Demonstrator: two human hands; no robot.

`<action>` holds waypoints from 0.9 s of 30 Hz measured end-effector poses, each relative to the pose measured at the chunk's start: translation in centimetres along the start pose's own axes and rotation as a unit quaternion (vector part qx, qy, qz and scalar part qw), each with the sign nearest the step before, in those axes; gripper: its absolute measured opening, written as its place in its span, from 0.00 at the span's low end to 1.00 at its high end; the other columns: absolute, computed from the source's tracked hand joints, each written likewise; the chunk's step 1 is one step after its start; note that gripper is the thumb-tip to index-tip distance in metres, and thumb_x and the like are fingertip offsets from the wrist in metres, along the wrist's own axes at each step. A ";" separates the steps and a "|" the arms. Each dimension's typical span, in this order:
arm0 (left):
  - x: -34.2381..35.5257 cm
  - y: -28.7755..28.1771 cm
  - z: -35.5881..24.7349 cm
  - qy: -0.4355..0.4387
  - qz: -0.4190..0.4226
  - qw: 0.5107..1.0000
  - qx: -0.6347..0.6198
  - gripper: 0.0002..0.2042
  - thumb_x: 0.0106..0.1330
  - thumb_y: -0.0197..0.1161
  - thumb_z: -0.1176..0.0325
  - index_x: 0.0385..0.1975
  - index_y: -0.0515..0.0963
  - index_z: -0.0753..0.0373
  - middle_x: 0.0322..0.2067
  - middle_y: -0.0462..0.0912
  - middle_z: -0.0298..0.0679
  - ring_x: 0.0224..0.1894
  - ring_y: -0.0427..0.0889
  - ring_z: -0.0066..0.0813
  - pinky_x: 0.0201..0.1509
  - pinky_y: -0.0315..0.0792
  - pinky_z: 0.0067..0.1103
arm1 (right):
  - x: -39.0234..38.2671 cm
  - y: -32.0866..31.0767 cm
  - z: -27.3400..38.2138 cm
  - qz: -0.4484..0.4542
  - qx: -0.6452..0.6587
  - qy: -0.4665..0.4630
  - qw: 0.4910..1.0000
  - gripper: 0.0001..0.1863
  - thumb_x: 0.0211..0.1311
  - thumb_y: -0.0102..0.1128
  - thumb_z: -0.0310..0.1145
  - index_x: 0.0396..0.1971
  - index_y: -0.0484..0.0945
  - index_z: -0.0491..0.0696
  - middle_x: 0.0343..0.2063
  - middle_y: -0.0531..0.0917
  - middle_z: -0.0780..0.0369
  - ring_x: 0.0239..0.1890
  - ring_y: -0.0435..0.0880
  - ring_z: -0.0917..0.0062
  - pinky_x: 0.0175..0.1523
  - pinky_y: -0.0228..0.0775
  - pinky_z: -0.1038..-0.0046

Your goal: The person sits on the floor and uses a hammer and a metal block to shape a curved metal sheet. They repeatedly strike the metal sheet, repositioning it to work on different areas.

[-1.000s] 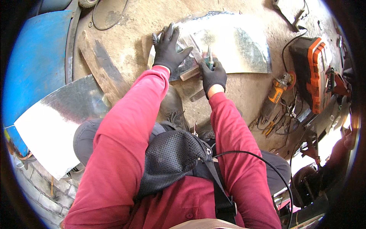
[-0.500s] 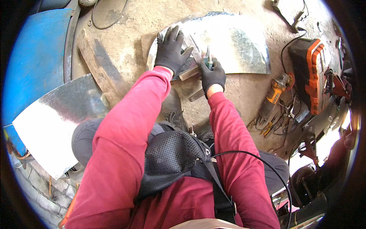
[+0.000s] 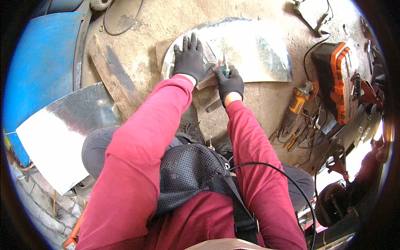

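A shiny sheet of metal (image 3: 260,54) with a curved far edge lies on the ground in front of me. My left hand (image 3: 187,58), in a black glove, rests flat on its left part, fingers stretched out. My right hand (image 3: 231,84), also gloved, is closed around a slim pointed tool with a green handle (image 3: 226,72); the point faces away from me over the sheet. Between the hands, a dark flat bar (image 3: 207,81) lies at the sheet's near edge, partly hidden by the gloves.
A wooden plank (image 3: 114,75) and another metal sheet (image 3: 66,121) lie left, beside a blue panel (image 3: 43,54). To the right are an angle grinder (image 3: 299,102), pliers (image 3: 293,139) among cables, and a black-and-orange toolbox (image 3: 342,83). My boots are close below the work.
My left hand's fingers have drawn closer together and its thumb has shifted nearer my right hand. My right hand keeps its grip on the pointed tool. The whole view has shifted slightly.
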State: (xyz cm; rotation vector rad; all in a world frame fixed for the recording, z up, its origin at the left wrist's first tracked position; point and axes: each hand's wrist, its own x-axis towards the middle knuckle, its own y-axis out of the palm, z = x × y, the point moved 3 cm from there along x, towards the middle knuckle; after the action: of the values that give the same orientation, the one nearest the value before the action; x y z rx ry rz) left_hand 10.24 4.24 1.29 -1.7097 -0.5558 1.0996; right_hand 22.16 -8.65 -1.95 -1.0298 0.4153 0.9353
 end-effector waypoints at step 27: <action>1.0 0.9 0.1 -0.011 0.017 1.000 0.019 0.32 0.74 0.57 0.60 0.78 0.63 0.61 0.82 0.53 0.46 0.82 0.58 0.49 0.78 0.56 0.59 | -0.9 -3.5 14.4 0.107 -0.423 -0.282 0.855 0.16 0.70 0.54 0.36 0.51 0.87 0.53 0.46 0.90 0.50 0.50 0.90 0.53 0.56 0.81 0.54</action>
State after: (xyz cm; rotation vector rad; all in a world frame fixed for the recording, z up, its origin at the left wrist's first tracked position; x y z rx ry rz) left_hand 10.50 4.65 0.03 -1.6815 -0.5191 1.1469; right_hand 22.80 2.77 7.52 -1.4296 -0.4434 1.6297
